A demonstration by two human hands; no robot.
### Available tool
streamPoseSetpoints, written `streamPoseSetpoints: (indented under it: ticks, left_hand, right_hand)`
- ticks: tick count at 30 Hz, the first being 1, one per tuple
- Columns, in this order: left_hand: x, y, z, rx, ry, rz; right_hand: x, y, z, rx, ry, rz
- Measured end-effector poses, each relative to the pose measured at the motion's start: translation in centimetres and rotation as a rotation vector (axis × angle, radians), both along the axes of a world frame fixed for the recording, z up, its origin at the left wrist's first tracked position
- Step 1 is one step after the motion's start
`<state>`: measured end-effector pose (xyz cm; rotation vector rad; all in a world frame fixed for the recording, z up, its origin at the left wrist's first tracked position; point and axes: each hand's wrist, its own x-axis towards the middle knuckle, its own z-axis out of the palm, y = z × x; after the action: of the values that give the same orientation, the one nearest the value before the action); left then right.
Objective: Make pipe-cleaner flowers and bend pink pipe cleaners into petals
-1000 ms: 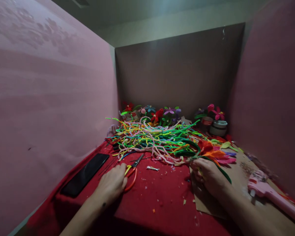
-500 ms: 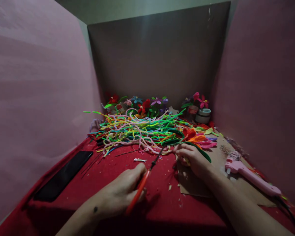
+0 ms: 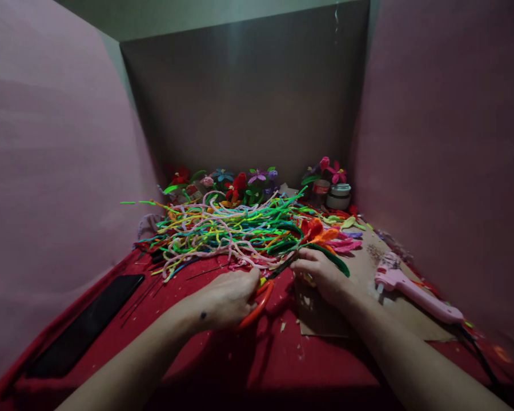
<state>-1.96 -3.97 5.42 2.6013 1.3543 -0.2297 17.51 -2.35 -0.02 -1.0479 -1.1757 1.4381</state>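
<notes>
Orange-handled scissors (image 3: 263,302) are in my left hand (image 3: 231,297), whose fingers are wrapped round the handles. Their dark blades (image 3: 284,265) point up and right, reaching to the fingertips of my right hand (image 3: 319,273). That hand is closed in a pinch, and the small thing between its fingers is too hidden to name. A bit of yellow shows under the palm. Just beyond the right fingers lie an orange and red fuzzy flower (image 3: 319,231) and a dark green leaf (image 3: 336,261). A big heap of coloured pipe cleaners (image 3: 227,225) spreads behind both hands.
A black phone (image 3: 85,325) lies on the red cloth (image 3: 188,359) at left. At right, a pink glue gun (image 3: 415,294) rests on cardboard (image 3: 325,319). Finished fuzzy flowers (image 3: 257,176) and a lidded jar (image 3: 338,196) stand at the back, between pink side walls.
My left hand has brought the scissors up and right, so the blades now meet my right fingertips. The right hand keeps its pinch. The whole view has shifted slightly.
</notes>
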Motion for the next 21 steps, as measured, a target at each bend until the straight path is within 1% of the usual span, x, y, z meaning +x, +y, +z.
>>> streamPoseSetpoints:
  ticks: [4, 8, 12, 15, 18, 21]
  left_hand:
    - [0.3, 0.4, 0.1, -0.03, -0.069, -0.057]
    - [0.5, 0.9, -0.5, -0.05, -0.162, -0.066]
    - [0.4, 1.4, -1.4, -0.008, -0.202, -0.124]
    - [0.2, 1.7, -1.7, 0.059, -0.165, -0.108]
    - [0.0, 1.6, -1.3, 0.086, -0.113, -0.076]
    - [-0.3, 1.0, -0.4, 0.053, -0.071, -0.059]
  right_hand:
    - [0.1, 0.1, 0.1, 0.011, 0.023, -0.003]
    - [0.3, 0.5, -0.2, -0.002, 0.034, 0.022]
    - [0.3, 0.5, -0.1, -0.005, 0.033, 0.038]
    - [0.3, 0.5, 0.0, 0.002, 0.027, 0.041]
    - [0.3, 0.6, 0.0, 0.008, 0.016, 0.037]
    - [0.4, 0.6, -0.1, 0.017, 0.006, 0.046]
